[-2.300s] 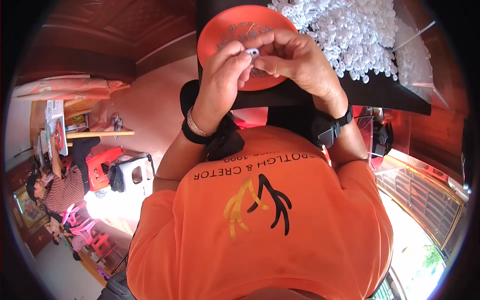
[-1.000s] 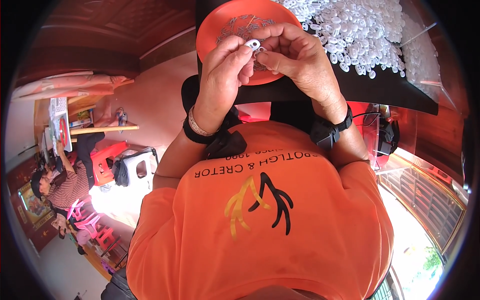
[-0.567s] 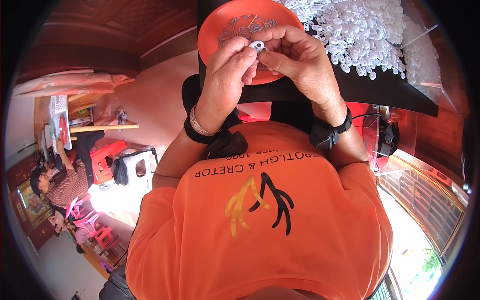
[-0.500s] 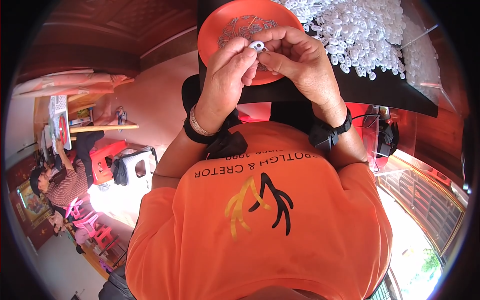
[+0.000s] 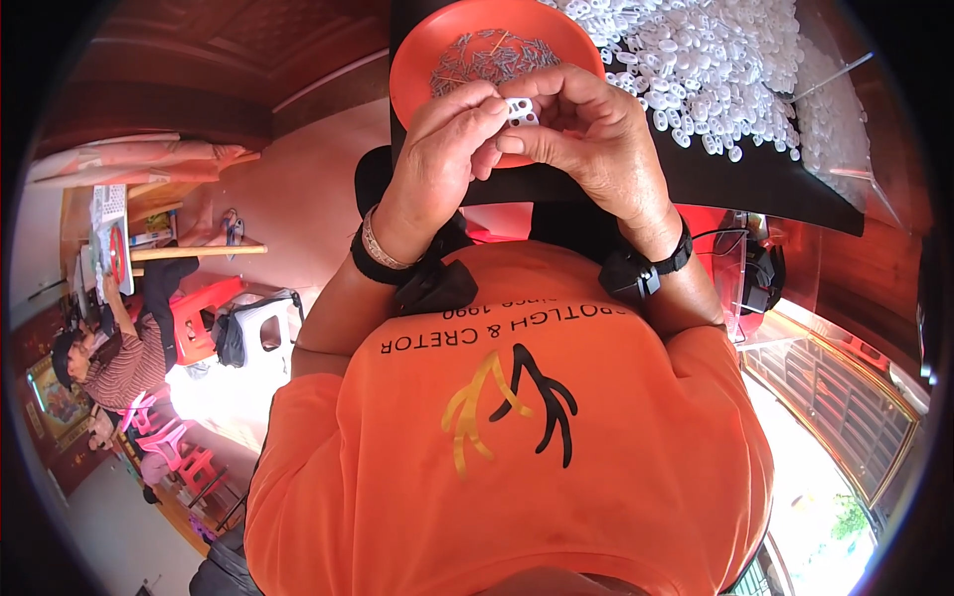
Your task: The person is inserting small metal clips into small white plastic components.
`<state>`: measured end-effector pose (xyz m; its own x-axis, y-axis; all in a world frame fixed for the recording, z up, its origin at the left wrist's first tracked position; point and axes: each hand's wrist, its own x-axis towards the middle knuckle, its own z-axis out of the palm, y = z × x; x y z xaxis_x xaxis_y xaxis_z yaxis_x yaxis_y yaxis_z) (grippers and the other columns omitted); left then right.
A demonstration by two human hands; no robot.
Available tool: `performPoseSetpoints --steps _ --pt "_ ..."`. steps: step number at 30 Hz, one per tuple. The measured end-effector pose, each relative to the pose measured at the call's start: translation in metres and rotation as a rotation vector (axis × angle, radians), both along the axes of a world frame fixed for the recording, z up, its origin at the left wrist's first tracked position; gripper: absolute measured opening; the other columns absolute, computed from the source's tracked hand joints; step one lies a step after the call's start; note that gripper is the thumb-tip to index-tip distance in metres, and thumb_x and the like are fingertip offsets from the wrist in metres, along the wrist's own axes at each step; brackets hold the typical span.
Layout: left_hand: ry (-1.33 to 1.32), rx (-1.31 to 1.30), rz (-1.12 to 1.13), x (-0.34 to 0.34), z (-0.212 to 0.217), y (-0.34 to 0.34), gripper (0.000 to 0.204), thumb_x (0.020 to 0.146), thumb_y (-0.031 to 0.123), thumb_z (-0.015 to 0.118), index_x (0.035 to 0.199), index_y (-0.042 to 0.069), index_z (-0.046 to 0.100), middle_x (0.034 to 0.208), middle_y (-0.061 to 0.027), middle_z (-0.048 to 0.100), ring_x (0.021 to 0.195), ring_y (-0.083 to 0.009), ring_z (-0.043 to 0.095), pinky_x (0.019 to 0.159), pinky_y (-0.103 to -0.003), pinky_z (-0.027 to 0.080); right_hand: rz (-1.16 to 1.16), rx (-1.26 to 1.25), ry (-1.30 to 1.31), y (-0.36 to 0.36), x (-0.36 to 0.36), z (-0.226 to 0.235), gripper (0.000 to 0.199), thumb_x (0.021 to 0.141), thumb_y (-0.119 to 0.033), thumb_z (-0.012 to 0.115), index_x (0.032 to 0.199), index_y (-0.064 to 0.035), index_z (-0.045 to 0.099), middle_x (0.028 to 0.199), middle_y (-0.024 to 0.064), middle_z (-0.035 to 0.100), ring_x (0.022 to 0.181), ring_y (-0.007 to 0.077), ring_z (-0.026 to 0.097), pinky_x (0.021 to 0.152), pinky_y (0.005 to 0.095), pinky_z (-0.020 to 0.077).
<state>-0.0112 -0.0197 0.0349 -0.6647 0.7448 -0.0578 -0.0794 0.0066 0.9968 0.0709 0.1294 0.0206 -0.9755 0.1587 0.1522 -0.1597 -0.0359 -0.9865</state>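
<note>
My left hand (image 5: 442,149) and right hand (image 5: 586,134) pinch one small white plastic piece (image 5: 519,107) above the orange plate (image 5: 417,60) of metal pins (image 5: 492,58). Steady fingertips, I judge, keep it aligned.

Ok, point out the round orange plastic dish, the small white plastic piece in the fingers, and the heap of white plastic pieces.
Round orange plastic dish (image 5: 417,60): head view, bare left rim.
Small white plastic piece (image 5: 520,109): head view, its middle, between both hands' fingertips.
Heap of white plastic pieces (image 5: 715,60): head view, middle of pile.
</note>
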Motion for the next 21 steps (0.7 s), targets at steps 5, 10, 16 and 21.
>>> performPoseSetpoints --steps 5,10,16,21 --pt "-0.016 0.008 -0.032 -0.001 -0.002 -0.002 0.032 0.091 0.03 0.046 0.076 0.003 0.055 0.056 0.0005 0.044 0.05 -0.0064 0.039 0.047 -0.022 0.03 0.027 0.005 0.061 -0.001 0.003 0.002 0.026 0.08 0.002 0.069 0.105 0.0015 0.059 0.091 0.0066 0.066 0.083 0.0124 0.066 0.075 0.0236 0.0544" --pt "-0.023 0.04 -0.025 0.003 0.005 0.001 0.031 0.09 0.027 0.046 0.076 0.001 0.056 0.057 0.0004 0.045 0.049 -0.0064 0.039 0.046 -0.022 0.029 0.0 0.071 0.105 -0.002 0.004 0.002 0.027 0.079 0.002 0.07 0.104 0.0008 0.06 0.092 0.0058 0.066 0.082 0.0112 0.065 0.073 0.0225 0.0538" --pt "0.038 0.113 -0.044 0.007 0.01 -0.003 0.031 0.09 0.025 0.046 0.074 0.0 0.056 0.058 0.0006 0.045 0.05 -0.0058 0.038 0.047 -0.022 0.03 -0.071 0.113 0.29 -0.009 0.007 0.012 0.018 0.079 -0.006 0.073 0.088 -0.0016 0.058 0.076 0.0051 0.069 0.072 0.0091 0.067 0.06 0.0196 0.0524" --pt "0.168 0.112 -0.078 0.006 0.016 -0.006 0.031 0.091 0.025 0.047 0.072 0.001 0.053 0.061 0.0016 0.045 0.054 -0.0053 0.038 0.05 -0.022 0.03 -0.068 0.135 0.329 -0.008 0.009 0.016 0.019 0.078 -0.005 0.074 0.091 -0.0021 0.061 0.078 0.0047 0.069 0.072 0.0085 0.067 0.06 0.0196 0.0522"
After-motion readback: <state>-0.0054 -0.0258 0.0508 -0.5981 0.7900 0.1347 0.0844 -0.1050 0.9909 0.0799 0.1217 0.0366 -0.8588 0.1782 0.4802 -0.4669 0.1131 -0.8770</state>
